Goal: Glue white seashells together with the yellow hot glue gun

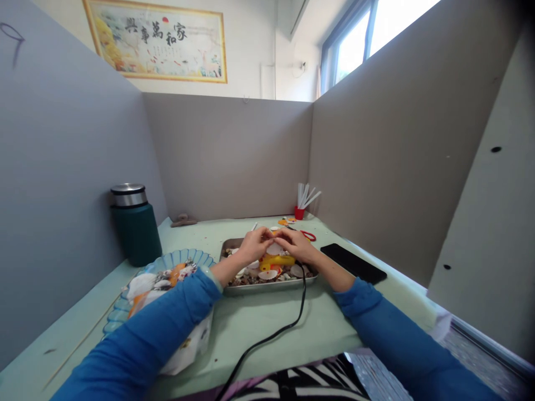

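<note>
We have left hand (pixel 256 245) and right hand (pixel 297 245) meeting at 12 o'clock over metal tray (pixel 267 286), fingers curled; can't tell if gripping anything. Shells (pixel 267 274), yellow tool (pixel 279 260) in tray. Blue plate (pixel 112 322) at tray's 9 o'clock, black slab (pixel 353 263) 3 o'clock.

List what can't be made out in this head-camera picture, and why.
Head view:
Anything between the left hand and right hand: too small, partly covered by the hands.
Blue dish: near side largely hidden by the left sleeve.
Black cord: cut off by the bottom edge.
Wall poster: small print too tiny to read.
</note>
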A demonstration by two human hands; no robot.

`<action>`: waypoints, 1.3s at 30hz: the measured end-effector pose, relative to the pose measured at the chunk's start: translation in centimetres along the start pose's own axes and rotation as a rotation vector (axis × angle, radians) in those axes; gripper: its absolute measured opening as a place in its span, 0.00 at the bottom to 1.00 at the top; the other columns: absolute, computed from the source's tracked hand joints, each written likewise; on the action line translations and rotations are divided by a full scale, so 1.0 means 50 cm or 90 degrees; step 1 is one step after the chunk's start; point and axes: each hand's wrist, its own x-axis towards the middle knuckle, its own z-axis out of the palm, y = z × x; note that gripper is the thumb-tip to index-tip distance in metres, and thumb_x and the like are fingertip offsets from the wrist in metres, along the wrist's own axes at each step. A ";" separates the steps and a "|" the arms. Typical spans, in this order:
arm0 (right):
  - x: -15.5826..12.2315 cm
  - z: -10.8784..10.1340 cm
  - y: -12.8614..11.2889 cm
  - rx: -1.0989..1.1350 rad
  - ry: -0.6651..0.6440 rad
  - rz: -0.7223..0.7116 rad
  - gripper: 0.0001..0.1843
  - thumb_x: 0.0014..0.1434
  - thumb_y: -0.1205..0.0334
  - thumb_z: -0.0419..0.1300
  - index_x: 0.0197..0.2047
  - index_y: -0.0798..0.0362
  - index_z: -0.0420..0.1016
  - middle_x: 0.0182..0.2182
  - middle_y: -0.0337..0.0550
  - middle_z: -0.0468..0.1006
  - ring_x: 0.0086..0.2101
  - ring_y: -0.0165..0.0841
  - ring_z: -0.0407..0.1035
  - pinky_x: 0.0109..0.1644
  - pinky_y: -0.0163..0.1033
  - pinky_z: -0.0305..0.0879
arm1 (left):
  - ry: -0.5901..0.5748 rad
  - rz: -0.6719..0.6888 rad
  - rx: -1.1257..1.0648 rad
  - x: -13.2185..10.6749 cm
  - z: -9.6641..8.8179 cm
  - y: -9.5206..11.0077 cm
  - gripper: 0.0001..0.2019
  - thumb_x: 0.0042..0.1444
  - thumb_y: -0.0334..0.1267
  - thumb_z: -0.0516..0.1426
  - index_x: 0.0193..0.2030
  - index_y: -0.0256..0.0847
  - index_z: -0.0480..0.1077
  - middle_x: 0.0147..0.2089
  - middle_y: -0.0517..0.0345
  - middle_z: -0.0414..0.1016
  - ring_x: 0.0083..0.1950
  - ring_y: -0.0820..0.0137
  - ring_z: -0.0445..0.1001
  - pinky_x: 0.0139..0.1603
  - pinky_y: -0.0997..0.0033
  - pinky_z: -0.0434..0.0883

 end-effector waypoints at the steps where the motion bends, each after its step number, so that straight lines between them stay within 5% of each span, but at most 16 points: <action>1: 0.000 0.000 0.000 0.003 0.002 0.002 0.13 0.63 0.55 0.53 0.38 0.55 0.72 0.29 0.41 0.72 0.27 0.29 0.63 0.31 0.34 0.58 | -0.002 -0.010 -0.008 -0.001 -0.001 0.002 0.04 0.52 0.35 0.57 0.35 0.38 0.70 0.23 0.63 0.70 0.26 0.74 0.70 0.28 0.77 0.67; 6: 0.000 0.000 -0.002 0.008 0.016 0.014 0.13 0.63 0.53 0.53 0.36 0.54 0.71 0.27 0.39 0.71 0.26 0.29 0.62 0.30 0.34 0.58 | -0.020 -0.046 -0.040 -0.003 -0.001 0.006 0.06 0.53 0.38 0.57 0.36 0.38 0.69 0.22 0.64 0.69 0.19 0.76 0.66 0.22 0.77 0.64; 14: 0.000 -0.001 -0.002 0.019 0.007 0.022 0.16 0.64 0.51 0.51 0.35 0.54 0.71 0.26 0.39 0.69 0.26 0.29 0.62 0.29 0.34 0.58 | 0.007 0.007 -0.011 0.000 0.002 -0.001 0.07 0.52 0.39 0.59 0.33 0.38 0.70 0.25 0.61 0.72 0.29 0.73 0.72 0.31 0.76 0.68; 39: 0.002 -0.003 -0.010 0.004 0.016 0.022 0.16 0.63 0.52 0.52 0.33 0.54 0.72 0.24 0.39 0.69 0.26 0.29 0.61 0.29 0.34 0.57 | -0.005 0.024 -0.005 0.007 0.005 -0.019 0.07 0.52 0.40 0.57 0.33 0.38 0.69 0.25 0.61 0.71 0.27 0.73 0.70 0.27 0.77 0.66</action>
